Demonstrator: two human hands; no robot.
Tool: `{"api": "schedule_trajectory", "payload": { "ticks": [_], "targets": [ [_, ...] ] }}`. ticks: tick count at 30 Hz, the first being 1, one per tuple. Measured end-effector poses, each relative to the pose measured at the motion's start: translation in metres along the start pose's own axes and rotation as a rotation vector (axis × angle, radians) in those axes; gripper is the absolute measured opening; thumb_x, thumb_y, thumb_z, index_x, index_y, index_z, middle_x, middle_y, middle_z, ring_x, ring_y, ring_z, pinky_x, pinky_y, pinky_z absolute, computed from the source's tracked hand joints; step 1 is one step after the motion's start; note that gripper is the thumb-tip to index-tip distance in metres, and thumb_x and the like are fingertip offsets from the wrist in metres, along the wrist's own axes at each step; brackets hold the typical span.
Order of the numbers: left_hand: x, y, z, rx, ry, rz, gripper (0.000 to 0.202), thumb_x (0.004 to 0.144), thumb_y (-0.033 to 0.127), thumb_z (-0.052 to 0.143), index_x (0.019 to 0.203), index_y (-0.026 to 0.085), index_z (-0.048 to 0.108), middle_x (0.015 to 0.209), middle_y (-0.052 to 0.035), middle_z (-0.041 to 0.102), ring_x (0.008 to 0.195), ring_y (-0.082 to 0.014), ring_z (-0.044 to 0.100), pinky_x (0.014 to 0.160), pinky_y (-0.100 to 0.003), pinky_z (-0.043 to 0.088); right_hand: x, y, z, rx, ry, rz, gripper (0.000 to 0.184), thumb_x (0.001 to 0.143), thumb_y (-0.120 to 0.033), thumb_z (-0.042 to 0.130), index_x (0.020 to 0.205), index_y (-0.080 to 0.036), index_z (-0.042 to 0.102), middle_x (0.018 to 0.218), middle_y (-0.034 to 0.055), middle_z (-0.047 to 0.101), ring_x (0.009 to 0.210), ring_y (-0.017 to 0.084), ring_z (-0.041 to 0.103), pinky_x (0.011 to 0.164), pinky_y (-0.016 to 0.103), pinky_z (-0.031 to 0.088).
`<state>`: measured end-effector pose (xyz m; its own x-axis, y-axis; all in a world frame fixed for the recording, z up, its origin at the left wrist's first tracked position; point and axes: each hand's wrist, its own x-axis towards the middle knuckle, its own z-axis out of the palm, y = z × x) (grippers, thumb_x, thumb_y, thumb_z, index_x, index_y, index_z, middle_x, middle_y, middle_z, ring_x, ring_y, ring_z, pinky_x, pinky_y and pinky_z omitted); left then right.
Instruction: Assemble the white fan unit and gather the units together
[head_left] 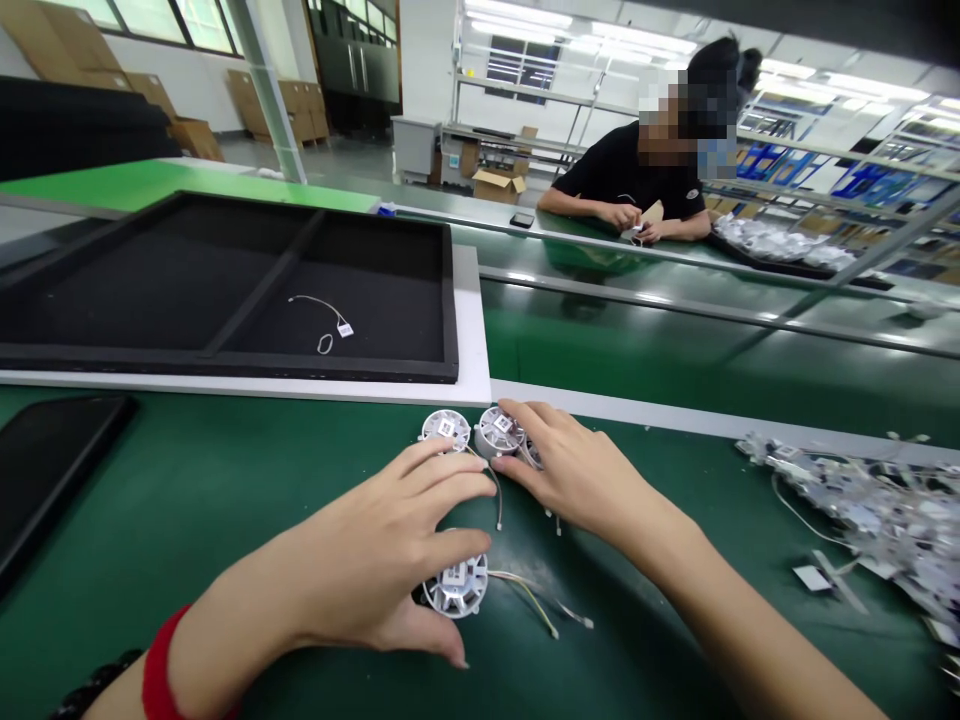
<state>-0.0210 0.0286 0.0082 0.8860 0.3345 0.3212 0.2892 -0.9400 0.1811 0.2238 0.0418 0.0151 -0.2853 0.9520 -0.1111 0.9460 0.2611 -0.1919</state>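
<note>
Black, shallow, divided tray with a raised frame (456, 345) lies left, beyond the hands. Next rightward on my remote feed: left hand (405, 545), thumb and fingers spread wide. Little fingertip overlaps the near edge of a white, round, spoked plastic disc (445, 425); I can't confirm contact. A second white spoked disc with a square label and trailing leads (456, 592) sits between left thumb and forefinger, nearest me; left hand clearly closer to it. Round body, so no long axis; leads run right. Farther back, the right hand (581, 470) has thumb and forefinger closed about a white, thick-walled, labelled disc (495, 440), just beside the first. Far right: heap of white, tangled, wired parts (892, 530), well apart.
</note>
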Motion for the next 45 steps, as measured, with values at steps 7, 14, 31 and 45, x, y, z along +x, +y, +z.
{"api": "schedule_trajectory", "payload": {
  "ticks": [7, 14, 31, 45],
  "targets": [
    [-0.011, -0.024, -0.004, 0.188, 0.135, -0.090, 0.048, 0.102, 0.059, 0.065, 0.123, 0.016, 0.072, 0.132, -0.0168, 0.074, 0.127, -0.0367, 0.067, 0.116, -0.059, 0.049, 0.002, 0.001, 0.002, -0.053, 0.063, -0.044, 0.051, 0.105, -0.035, 0.062, 0.152, -0.018, 0.053, 0.140, 0.0187, 0.069, 0.120, 0.039, 0.072, 0.085, 0.053, 0.063],
    [-0.017, -0.039, 0.000, 0.285, 0.180, -0.175, 0.047, 0.112, 0.051, 0.047, 0.128, 0.012, 0.068, 0.127, -0.0207, 0.073, 0.124, -0.0372, 0.067, 0.107, -0.060, 0.055, 0.002, -0.012, 0.003, -0.107, 0.214, -0.309, 0.040, 0.103, -0.029, 0.065, 0.140, -0.015, 0.066, 0.155, 0.0231, 0.059, 0.147, 0.040, 0.052, 0.119, 0.063, 0.042],
    [-0.004, -0.004, -0.002, 0.075, 0.106, -0.138, 0.050, 0.092, 0.070, 0.074, 0.102, 0.021, 0.072, 0.103, -0.0062, 0.075, 0.081, -0.0238, 0.071, 0.068, -0.036, 0.054, 0.008, -0.004, -0.004, -0.037, 0.076, -0.139, 0.046, 0.108, -0.033, 0.057, 0.152, -0.019, 0.058, 0.152, 0.0201, 0.061, 0.133, 0.040, 0.065, 0.093, 0.055, 0.063],
    [-0.038, -0.032, -0.028, -0.082, -0.198, -0.487, 0.041, 0.102, 0.032, 0.062, 0.143, 0.035, 0.064, 0.127, -0.0033, 0.072, 0.086, -0.0229, 0.077, 0.072, -0.032, 0.056, 0.004, -0.017, -0.014, -0.066, -0.121, 0.034, 0.051, 0.112, -0.029, 0.046, 0.163, -0.027, 0.044, 0.147, 0.0170, 0.066, 0.122, 0.043, 0.071, 0.083, 0.056, 0.063]
  ]
}}
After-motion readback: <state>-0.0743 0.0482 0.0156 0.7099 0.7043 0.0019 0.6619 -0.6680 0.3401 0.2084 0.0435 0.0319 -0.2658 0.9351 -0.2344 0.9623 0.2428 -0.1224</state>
